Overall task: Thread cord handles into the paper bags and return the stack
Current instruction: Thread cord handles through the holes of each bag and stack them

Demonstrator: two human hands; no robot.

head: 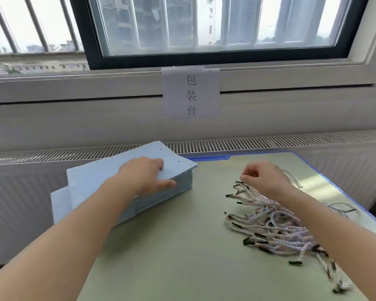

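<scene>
Blue bags (109,181) lie stacked flat on the surface's (172,246) left, none visibly threaded, so nearly all the work seems left. The left hand (147,175) rests spread on top; the right hand (264,178) curls over the cords (276,224), grip unclear.

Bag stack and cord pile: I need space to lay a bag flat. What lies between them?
Head view: only bare green tabletop lies between the bag stack and the cord pile.
</scene>
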